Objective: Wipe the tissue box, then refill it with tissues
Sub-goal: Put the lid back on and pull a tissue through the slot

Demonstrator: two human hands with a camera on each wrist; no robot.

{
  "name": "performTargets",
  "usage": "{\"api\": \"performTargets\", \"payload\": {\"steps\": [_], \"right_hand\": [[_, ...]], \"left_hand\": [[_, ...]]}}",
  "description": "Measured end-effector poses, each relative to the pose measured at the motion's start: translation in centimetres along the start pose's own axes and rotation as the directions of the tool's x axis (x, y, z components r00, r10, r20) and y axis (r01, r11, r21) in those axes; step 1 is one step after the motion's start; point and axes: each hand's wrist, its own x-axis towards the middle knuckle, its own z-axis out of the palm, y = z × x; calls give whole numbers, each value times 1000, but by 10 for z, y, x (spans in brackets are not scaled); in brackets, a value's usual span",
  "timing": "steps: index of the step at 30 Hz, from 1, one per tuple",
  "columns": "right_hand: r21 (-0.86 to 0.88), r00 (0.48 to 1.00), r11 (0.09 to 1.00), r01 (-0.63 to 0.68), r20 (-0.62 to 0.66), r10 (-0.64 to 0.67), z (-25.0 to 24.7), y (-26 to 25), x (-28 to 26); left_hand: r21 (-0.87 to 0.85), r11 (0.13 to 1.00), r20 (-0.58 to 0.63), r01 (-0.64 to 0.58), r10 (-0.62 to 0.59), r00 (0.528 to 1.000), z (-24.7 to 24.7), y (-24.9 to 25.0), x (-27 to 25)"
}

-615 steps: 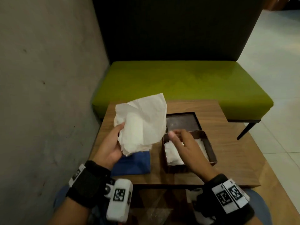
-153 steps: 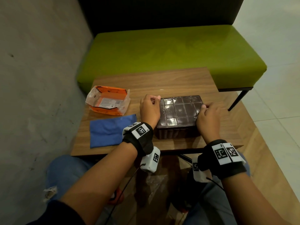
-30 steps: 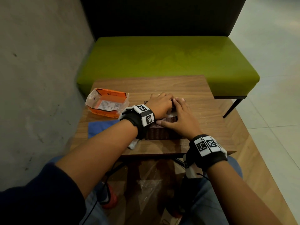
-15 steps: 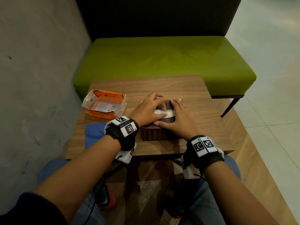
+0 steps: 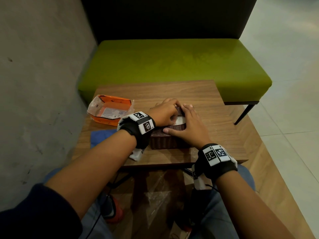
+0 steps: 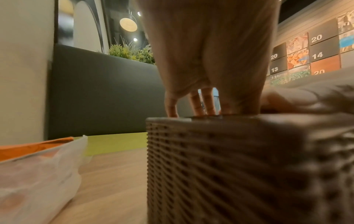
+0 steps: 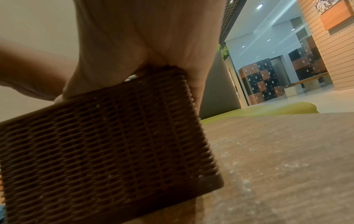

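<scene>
A brown wicker tissue box [image 5: 166, 141] stands on the wooden table [image 5: 217, 135] with its slot side up. A bit of white tissue [image 5: 180, 120] shows at the slot between my hands. My left hand [image 5: 164, 112] arches over the box's top, and its fingertips [image 6: 204, 106] bear down at the slot rim. My right hand [image 5: 188, 123] lies flat on the top with straight fingers, its thumb along the near edge. In the right wrist view the palm [image 7: 153, 37] sits over the box [image 7: 114, 136]. Whether the left fingers hold the tissue is hidden.
An opened orange tissue packet [image 5: 110, 111] lies at the table's left, with a blue cloth [image 5: 101, 137] in front of it under my left forearm. A green bench [image 5: 172, 66] runs behind the table and a concrete wall stands at the left.
Five seconds ago the box lay bottom up; now its slot faces up. In the last half second my left hand has slid further over the slot, covering more of the tissue.
</scene>
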Motion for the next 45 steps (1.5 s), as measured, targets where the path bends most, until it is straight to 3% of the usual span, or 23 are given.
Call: {"api": "performTargets", "payload": {"steps": [4,10,15,20,26,30,32,34,39,45], "right_hand": [[-9,1000,1000,-5,-2,5,1,1,1],[-25,1000,1000,-5,-12,5,2,1,1],[-33,1000,999,-8,-3,8,1,1,1],[-25,1000,1000,-6,-12,6,3,3,2],[13,1000,1000,-9,-6,9,2,2,0],[88,1000,996,-8,5,8,-3,1,-1],[197,1000,980,-19,1,19,-8,4,-5],[196,999,981,-1,-39,9,-10,9,-14],[65,990,998,1,-139,9,-2,15,-29],[44,994,999,-13,-111,18,1,18,5]], "left_hand": [[-7,992,-35,-126,125,991,6,-12,-2],[73,993,16,-96,95,995,7,-8,3],[-70,988,-17,-140,139,990,4,-10,0],[-356,930,-271,-91,-10,962,1,-16,-19],[-501,862,-365,-74,-133,921,20,-6,-29],[-643,765,-402,-44,-288,869,25,9,-45],[-609,793,-497,-30,-352,793,32,21,-65],[-561,828,-552,26,-398,733,46,33,-87],[-407,882,-402,238,-407,820,78,39,-102],[-348,904,-389,249,-381,839,59,5,-74]]}}
